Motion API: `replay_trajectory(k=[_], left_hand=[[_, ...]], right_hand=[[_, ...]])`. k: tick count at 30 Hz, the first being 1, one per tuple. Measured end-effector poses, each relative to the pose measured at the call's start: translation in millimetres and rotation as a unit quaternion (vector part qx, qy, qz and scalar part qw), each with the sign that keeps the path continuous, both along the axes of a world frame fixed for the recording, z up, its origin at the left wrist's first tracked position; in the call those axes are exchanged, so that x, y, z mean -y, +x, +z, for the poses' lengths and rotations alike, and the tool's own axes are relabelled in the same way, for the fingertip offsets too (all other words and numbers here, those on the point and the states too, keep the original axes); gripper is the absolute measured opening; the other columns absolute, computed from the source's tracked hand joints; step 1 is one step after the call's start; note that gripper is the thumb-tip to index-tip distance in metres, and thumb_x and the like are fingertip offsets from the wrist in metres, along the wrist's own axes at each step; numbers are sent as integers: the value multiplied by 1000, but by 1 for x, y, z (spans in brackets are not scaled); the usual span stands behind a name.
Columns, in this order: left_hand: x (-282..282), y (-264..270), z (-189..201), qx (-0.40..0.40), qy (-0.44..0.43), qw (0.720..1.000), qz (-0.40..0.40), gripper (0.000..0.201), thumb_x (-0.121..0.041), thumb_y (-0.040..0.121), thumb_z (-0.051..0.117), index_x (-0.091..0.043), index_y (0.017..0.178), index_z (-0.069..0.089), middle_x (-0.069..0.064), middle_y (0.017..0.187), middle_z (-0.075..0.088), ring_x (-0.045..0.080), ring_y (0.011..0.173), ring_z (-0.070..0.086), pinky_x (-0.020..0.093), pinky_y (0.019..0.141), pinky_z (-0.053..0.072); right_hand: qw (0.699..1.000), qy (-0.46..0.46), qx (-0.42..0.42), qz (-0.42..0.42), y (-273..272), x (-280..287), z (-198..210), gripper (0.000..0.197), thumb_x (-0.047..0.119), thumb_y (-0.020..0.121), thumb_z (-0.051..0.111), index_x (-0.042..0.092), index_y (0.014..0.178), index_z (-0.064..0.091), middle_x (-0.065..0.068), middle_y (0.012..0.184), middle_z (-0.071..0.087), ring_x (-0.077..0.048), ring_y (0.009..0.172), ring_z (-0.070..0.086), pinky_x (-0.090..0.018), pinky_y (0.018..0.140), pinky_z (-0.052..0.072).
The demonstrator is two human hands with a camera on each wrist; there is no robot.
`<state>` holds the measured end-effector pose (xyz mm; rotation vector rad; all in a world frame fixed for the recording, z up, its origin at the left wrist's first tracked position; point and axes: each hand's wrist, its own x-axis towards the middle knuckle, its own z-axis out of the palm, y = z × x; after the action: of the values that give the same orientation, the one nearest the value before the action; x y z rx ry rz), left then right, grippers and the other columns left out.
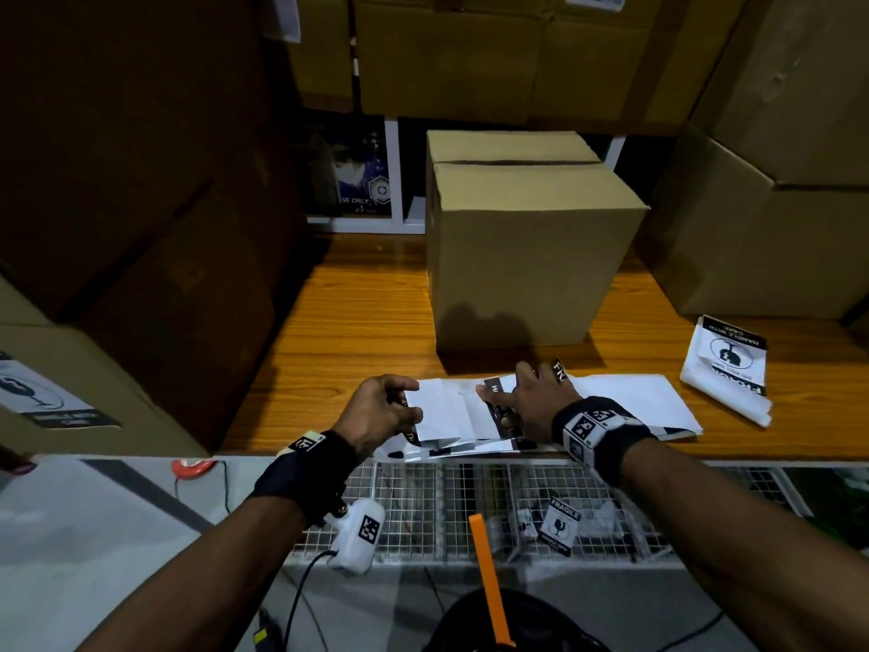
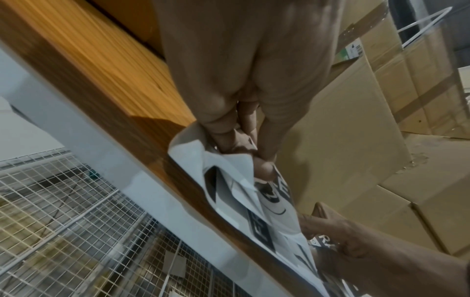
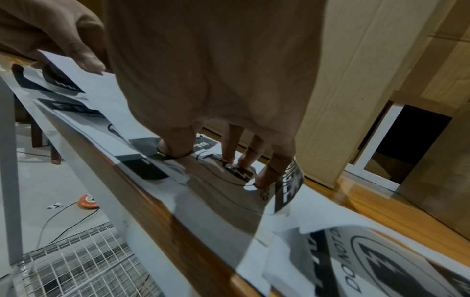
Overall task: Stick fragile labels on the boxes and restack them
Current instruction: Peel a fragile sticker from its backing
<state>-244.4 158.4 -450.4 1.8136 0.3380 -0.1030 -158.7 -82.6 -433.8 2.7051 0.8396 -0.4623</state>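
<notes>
At lower centre, the left hand (image 1: 382,407) pinches a label (image 1: 439,411) while right-hand fingers (image 3: 230,148) press the sheets (image 1: 630,402) flat on the worktop (image 1: 357,312); thin, limp paper, likely best peeled from a corner.

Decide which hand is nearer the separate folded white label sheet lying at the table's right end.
Right. The right hand is closer to that folded sheet; the left hand is farther left.

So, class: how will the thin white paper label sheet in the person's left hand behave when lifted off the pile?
Probably floppy: the thin white paper label sheet already curls and creases where the left hand pinches it. Likely very light, since a fingertip pinch lifts its edge. It may drag neighbours along, as the loose label sheets overlap on the orange wooden table.
</notes>
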Motion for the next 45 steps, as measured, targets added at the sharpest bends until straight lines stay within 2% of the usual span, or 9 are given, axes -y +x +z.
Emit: replay_trajectory(k=[6,10,16,20,22,24,39,42,45], left_hand=[[-3,-5,4,3,6,1000,11,39,9,82,73,-4,118,62,11,71,55,12,53,57,20,50,46],[-3,-6,11,3,9,1000,10,38,8,82,74,-7,116,63,10,70,57,14,55,58,22,50,46],[-9,-10,16,-4,7,1000,18,38,9,82,73,-6,116,61,-1,55,57,14,49,60,22,48,45],[-14,-17,24,-5,-8,1000,19,38,12,82,71,-5,115,62,4,71,54,11,51,58,35,60,58],[-18,-23,31,-7,-8,1000,19,36,13,84,69,-4,116,62,7,78,54,6,46,56,23,47,50],[-26,-30,35,-10,-8,1000,18,35,11,86,68,-6,116,62,6,77,53,5,41,52,18,40,39],[-43,-44,50,-3,18,1000,15,37,5,87,71,-10,119,62,5,79,53,10,42,54,25,43,37],[-47,-45,51,1,19,1000,17,38,7,86,71,-6,121,62,7,80,53,10,46,58,22,43,42],[-52,-46,50,0,18,1000,17,38,5,85,73,-10,118,63,10,81,57,14,53,62,28,52,48]], right_hand=[[1000,9,2,-6,1,1,-2,66,37,100,46,57,148,6,-15,144,21,-42,131,27,-57,109,31],[1000,5,3,-5,0,0,-2,71,33,99,51,58,148,6,-14,142,23,-41,130,28,-56,108,34],[1000,-1,-5,-9,-1,0,0,71,29,99,50,58,148,6,-14,144,21,-41,132,26,-57,108,33],[1000,-4,-3,-12,-1,-1,0,77,25,97,54,58,148,6,-13,144,22,-40,132,26,-58,108,33],[1000,-2,3,-10,-1,-1,-1,76,28,98,54,59,147,6,-13,142,24,-39,131,28,-57,107,35],[1000,3,5,-10,0,-1,-3,71,32,99,52,60,147,7,-12,141,24,-39,131,28,-57,107,35],[1000,-2,19,-6,-5,-1,1,72,31,98,52,59,147,7,-13,138,27,-39,127,32,-54,105,38],[1000,0,15,-8,-5,-2,1,75,28,97,54,59,146,7,-11,139,26,-38,128,30,-53,106,37],[1000,-5,7,-14,-4,-3,2,79,24,96,56,60,146,7,-11,141,23,-39,130,28,-54,104,38]])
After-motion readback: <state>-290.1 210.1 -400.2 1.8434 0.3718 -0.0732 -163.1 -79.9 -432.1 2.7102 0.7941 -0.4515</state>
